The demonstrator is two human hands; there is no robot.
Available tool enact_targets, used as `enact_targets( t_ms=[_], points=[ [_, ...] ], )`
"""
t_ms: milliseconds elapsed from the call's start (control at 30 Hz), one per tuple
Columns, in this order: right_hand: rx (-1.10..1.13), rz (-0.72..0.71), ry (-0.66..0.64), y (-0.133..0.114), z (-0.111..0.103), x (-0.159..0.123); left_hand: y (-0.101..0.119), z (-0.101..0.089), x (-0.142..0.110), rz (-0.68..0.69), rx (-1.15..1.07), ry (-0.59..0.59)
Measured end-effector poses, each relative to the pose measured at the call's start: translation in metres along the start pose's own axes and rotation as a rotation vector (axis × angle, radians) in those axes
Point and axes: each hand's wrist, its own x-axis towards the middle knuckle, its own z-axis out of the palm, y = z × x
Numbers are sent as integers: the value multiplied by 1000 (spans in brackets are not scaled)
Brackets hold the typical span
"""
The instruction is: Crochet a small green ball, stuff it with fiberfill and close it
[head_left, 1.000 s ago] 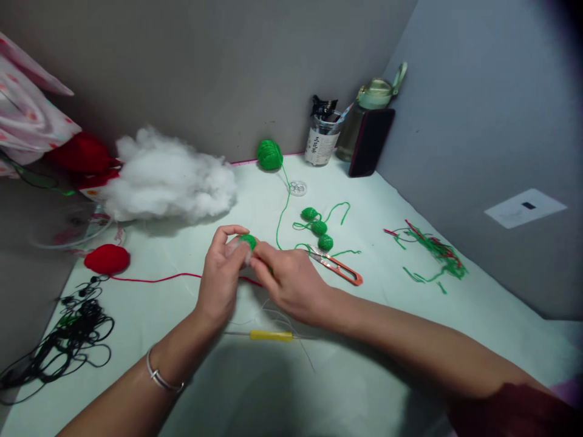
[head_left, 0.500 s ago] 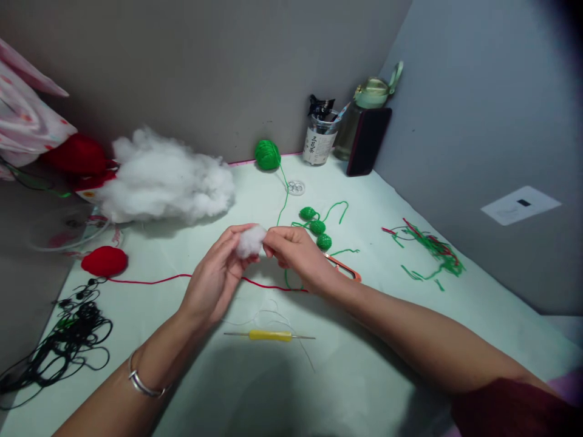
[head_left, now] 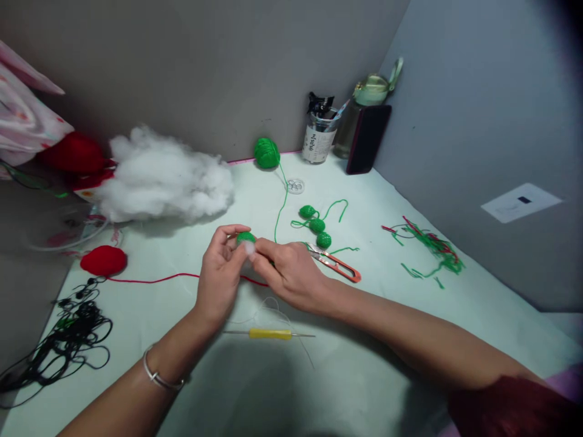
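Note:
My left hand (head_left: 217, 276) is closed around a small green crocheted piece (head_left: 245, 236), its fingers curled behind it. A tuft of white stuffing (head_left: 249, 247) shows at the near side of that piece. My right hand (head_left: 291, 273) pinches at the tuft, its fingertips against the green piece. Just beyond my right hand lie small green crocheted balls (head_left: 317, 226) with yarn tails, and orange-handled thread snips (head_left: 339, 266). A yellow-handled crochet hook (head_left: 270, 334) rests on the table nearer to me, beside a loose pale thread (head_left: 273, 308).
A heap of white stuffing (head_left: 168, 179) stands at the back left, near a red yarn ball (head_left: 104, 260) and tangled black cord (head_left: 79, 337). Behind are a green yarn ball (head_left: 266, 153), a pen cup (head_left: 317, 139), a phone (head_left: 368, 139) and a bottle (head_left: 348, 130). Yarn scraps (head_left: 435, 246) lie right.
The white tuft, larger and uncovered before, is now mostly hidden at the green crocheted piece, which has come into view. My right hand has lowered slightly, and more of the snips shows.

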Motion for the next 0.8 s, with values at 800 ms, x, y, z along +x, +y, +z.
enact_targets(
  t_ms=[800],
  points=[
    [-106,12,-90,-5,-12,2,5,-1,2,25,49,-39]
  ],
)
